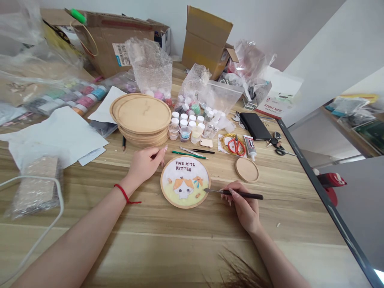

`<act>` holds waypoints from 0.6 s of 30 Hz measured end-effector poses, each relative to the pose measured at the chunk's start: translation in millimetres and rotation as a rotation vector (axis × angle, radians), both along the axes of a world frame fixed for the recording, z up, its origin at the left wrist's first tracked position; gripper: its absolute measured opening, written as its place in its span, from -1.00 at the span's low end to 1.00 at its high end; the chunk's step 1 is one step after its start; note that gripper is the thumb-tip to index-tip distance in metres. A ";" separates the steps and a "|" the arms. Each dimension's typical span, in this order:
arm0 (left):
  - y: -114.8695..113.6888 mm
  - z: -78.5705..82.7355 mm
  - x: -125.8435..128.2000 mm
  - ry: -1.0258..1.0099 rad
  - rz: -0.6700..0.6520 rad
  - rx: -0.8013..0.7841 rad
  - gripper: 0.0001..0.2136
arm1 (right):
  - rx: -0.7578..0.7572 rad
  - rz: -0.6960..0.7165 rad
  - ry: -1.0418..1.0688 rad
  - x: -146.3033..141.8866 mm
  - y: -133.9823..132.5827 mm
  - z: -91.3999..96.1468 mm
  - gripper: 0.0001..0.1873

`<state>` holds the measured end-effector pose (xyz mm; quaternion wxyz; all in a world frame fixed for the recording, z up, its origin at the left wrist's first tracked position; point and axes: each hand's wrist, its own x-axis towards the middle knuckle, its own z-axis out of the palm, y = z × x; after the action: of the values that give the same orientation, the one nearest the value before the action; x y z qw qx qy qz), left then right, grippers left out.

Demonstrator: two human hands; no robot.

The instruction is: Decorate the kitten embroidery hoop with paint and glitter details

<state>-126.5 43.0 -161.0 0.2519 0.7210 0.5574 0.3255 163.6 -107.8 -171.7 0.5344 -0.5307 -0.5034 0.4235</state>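
Observation:
A round wooden-rimmed plaque lies flat on the table between my hands. It bears a cat face, dark lettering that begins "THE KIT", and a pale yellow-green lower part. My right hand is closed around the dark handle of a palette knife. The blade reaches over the plaque's right rim, its tip at the yellow-green area; I cannot tell whether it touches. My left hand rests on the table just left of the plaque, fingers curled in and thumb against them, with nothing visible in the grasp.
Behind the plaque lie a green pencil, tweezers, small white-capped jars and a stack of wooden discs. To the right are a small round tray, red-handled pliers, a glue tube and scissors.

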 end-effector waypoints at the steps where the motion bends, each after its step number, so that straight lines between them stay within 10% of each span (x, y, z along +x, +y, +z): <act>1: -0.1 0.3 0.1 0.002 -0.001 0.000 -0.54 | -0.002 0.003 -0.009 0.1 0.2 -0.3 -0.75; 18: -0.1 1.1 0.1 0.003 0.004 -0.001 -0.55 | 0.000 0.060 -0.061 -0.1 1.2 -0.7 -0.77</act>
<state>-126.3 42.9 -159.8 0.2508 0.7201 0.5596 0.3247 163.4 -106.7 -172.4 0.5056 -0.5282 -0.5352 0.4230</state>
